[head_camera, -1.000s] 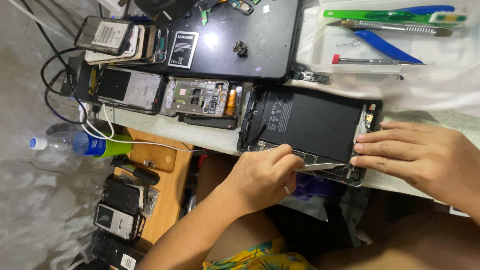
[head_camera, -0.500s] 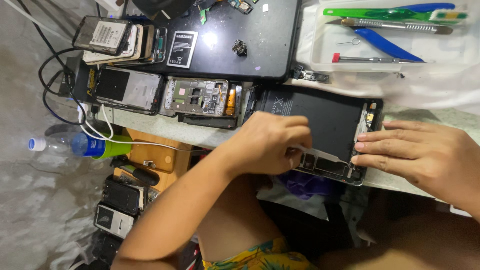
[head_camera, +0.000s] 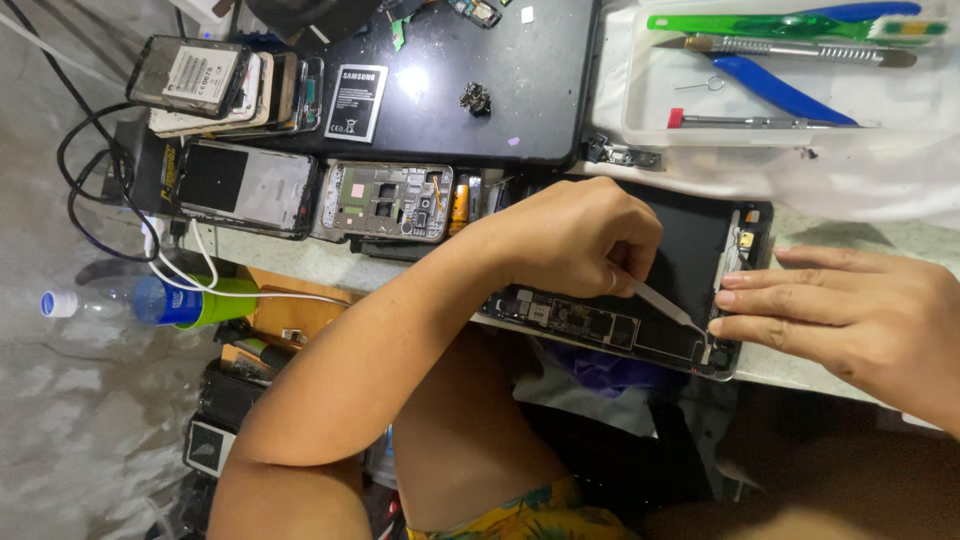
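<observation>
At centre frame the left hand (head_camera: 575, 245) is curled shut around a thin pale pry tool (head_camera: 665, 303), its tip low on the opened tablet (head_camera: 690, 250) lying on the surface (head_camera: 300, 262). The right hand (head_camera: 850, 310), at right, lies flat with fingers stretched, fingertips pressing the tablet's right edge and grasping nothing. In the upper right, a clear plastic tray (head_camera: 640, 100) holds blue-handled pliers (head_camera: 770, 85), a green tool (head_camera: 760, 22) and what may be a scalpel (head_camera: 790, 46). An opened phone (head_camera: 385, 200) lies at upper left.
</observation>
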